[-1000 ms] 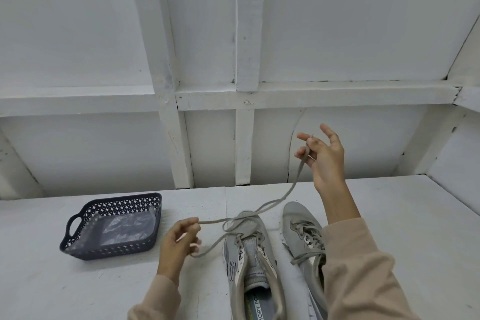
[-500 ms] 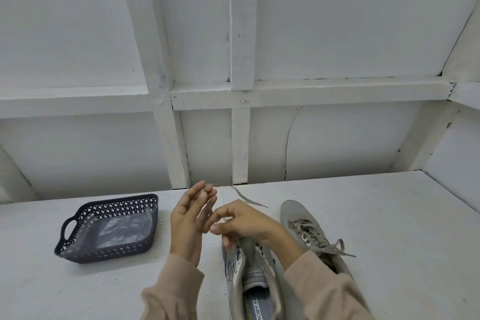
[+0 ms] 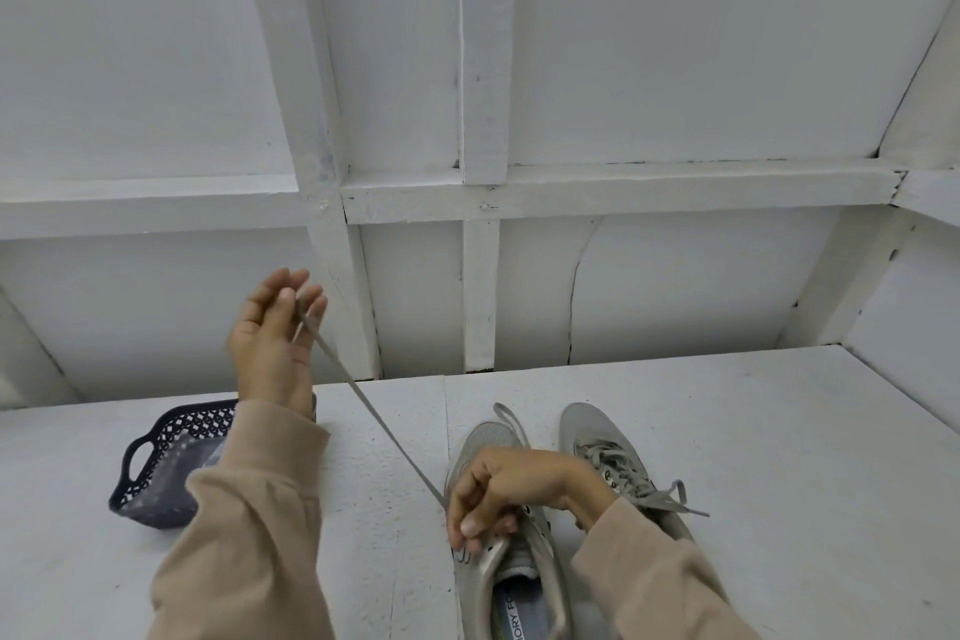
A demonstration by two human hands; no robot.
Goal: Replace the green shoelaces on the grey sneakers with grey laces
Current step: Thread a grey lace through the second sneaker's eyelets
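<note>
1. Two hands work one flat grey fabric lace (image 3: 374, 411); no green lace shows anywhere. At far left a dark blue perforated plastic basket (image 3: 156, 473) sits on the white painted table (image 3: 779, 457), half hidden behind the left sleeve.
2. The left hand (image 3: 270, 343) is raised above the table, pinching the lace near its end.
3. From there the lace runs taut, its long axis slanting down and rightward to the eyelets of the near grey mesh sneaker (image 3: 488, 437).
4. The right hand (image 3: 509, 489) is curled over that sneaker's left eyelet edge, gripping it; whether it also nips the lace I cannot tell.
5. I'd judge this a pull-through: draw steadily along the lace's own line, brace the shoe against skidding, and watch for twists in the flat band.
6. Both sneakers lie lengthwise away from the person, toes to the wall, heels nearest. The second grey mesh sneaker (image 3: 597, 431), just right, is already laced in grey with its ends loose.
</note>
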